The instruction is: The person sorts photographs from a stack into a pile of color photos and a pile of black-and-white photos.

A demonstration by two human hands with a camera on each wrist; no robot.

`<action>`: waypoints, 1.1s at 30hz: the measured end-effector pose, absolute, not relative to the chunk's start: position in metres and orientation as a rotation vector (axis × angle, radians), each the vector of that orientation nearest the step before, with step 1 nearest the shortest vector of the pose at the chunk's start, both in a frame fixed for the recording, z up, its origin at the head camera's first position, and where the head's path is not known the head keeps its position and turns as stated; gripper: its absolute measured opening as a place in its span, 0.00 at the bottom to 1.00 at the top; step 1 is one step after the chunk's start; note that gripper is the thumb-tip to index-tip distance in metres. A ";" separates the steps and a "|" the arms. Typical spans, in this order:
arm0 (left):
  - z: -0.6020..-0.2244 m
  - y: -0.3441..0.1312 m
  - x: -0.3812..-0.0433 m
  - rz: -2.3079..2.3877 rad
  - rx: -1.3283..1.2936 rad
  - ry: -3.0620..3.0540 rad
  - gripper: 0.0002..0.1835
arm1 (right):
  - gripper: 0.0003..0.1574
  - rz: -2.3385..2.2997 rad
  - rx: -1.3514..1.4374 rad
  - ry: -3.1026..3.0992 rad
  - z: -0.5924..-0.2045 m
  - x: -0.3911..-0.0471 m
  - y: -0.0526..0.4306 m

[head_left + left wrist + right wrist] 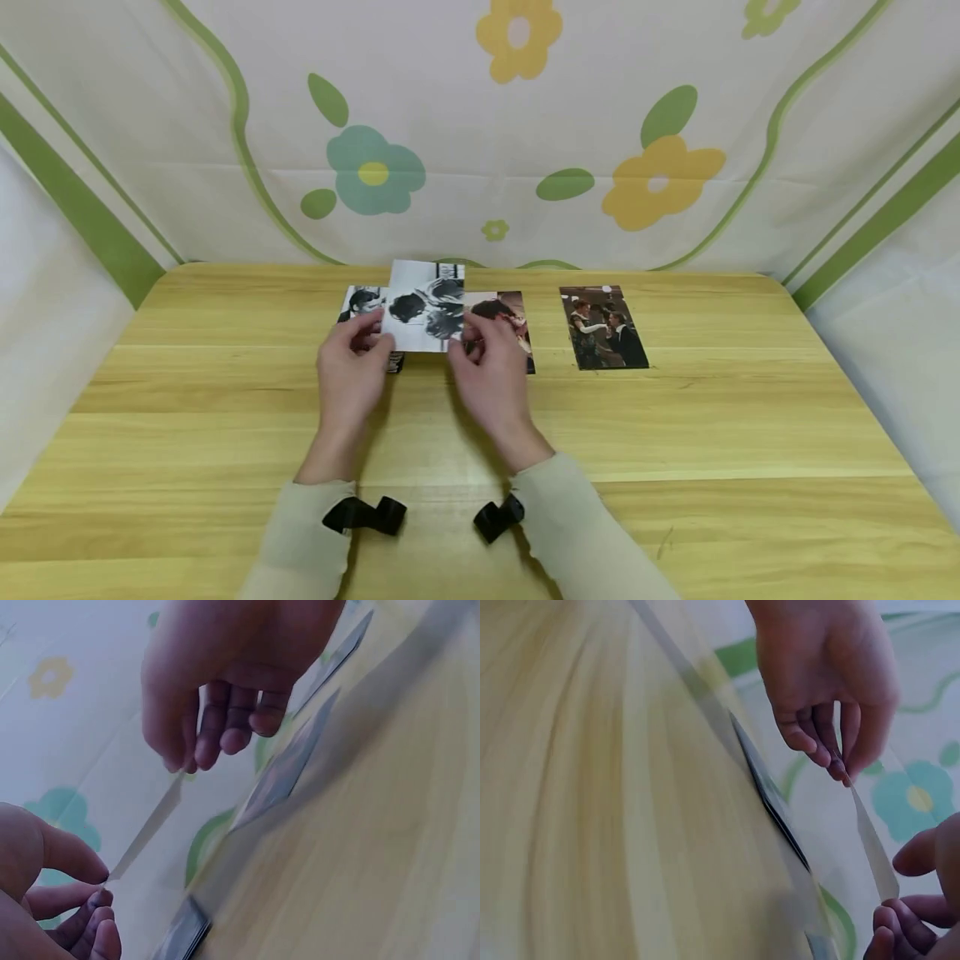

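A black-and-white photo card (426,308) is held up off the table, its picture facing the head camera. My left hand (352,367) pinches its left edge between thumb and fingers. At the opposite edge, my right hand (491,375) holds it near the lower corner. Both wrist views show the card (146,829) nearly edge-on, as a thin strip between the hands. Partly hidden behind the left hand lies a small stack of black-and-white photo cards (364,302). A colour photo card (517,312) lies partly covered by the right hand.
Another colour photo card (603,329), showing two people, lies apart on the right. The wooden table (720,433) ends at the back against a white cloth (465,108) with printed flowers. Black straps (367,515) hang at both sleeves.
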State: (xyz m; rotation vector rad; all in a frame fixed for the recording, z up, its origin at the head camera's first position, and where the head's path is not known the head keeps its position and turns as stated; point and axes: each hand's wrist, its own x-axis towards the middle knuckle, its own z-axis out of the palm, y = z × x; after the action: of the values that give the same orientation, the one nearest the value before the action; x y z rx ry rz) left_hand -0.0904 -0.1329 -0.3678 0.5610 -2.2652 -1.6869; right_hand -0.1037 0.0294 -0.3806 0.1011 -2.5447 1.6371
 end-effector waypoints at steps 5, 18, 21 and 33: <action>-0.368 -0.168 -0.089 -1.611 0.705 -2.282 0.24 | 0.32 1.680 0.135 -2.650 -0.382 -0.100 -0.006; -0.388 -0.198 -0.086 -1.418 0.766 -2.353 0.23 | 0.33 1.364 0.151 -2.846 -0.388 -0.097 -0.041; -0.393 -0.199 -0.088 -1.342 0.720 -2.390 0.22 | 0.33 1.297 0.144 -2.880 -0.390 -0.098 -0.042; -0.397 -0.201 -0.090 -1.275 0.653 -2.456 0.21 | 0.31 1.200 0.158 -2.918 -0.396 -0.102 -0.042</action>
State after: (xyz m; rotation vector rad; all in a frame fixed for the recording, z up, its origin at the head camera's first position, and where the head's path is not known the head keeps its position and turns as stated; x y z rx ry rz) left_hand -0.0897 -0.2011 -0.3971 0.6527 -2.4564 -1.2752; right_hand -0.1020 -0.0422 -0.3957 0.1585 -2.9184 1.2005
